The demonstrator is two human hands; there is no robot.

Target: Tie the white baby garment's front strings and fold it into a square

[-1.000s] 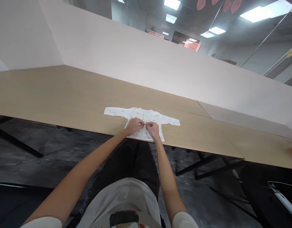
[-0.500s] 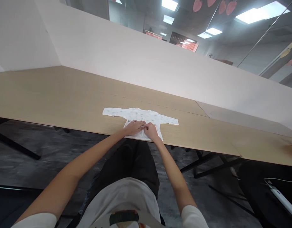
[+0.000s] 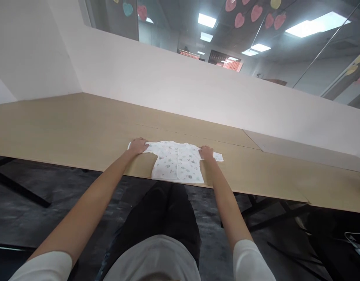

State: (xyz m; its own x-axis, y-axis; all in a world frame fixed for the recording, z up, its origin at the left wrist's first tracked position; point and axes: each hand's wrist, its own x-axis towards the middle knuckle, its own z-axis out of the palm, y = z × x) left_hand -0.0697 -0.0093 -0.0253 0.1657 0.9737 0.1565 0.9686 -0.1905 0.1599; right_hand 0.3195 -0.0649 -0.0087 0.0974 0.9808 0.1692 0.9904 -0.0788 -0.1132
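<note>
While the left hand lies loose and the right hand, grip unclear, covers a sleeve, smooth the shirt evenly.

dressed in a pale t-shirt, greyish across the belly, with short white sleeves ending above the elbows, and in dark, near-black trousers too shadowed to show much detail; bare at left hand, right hand and forearms
</note>
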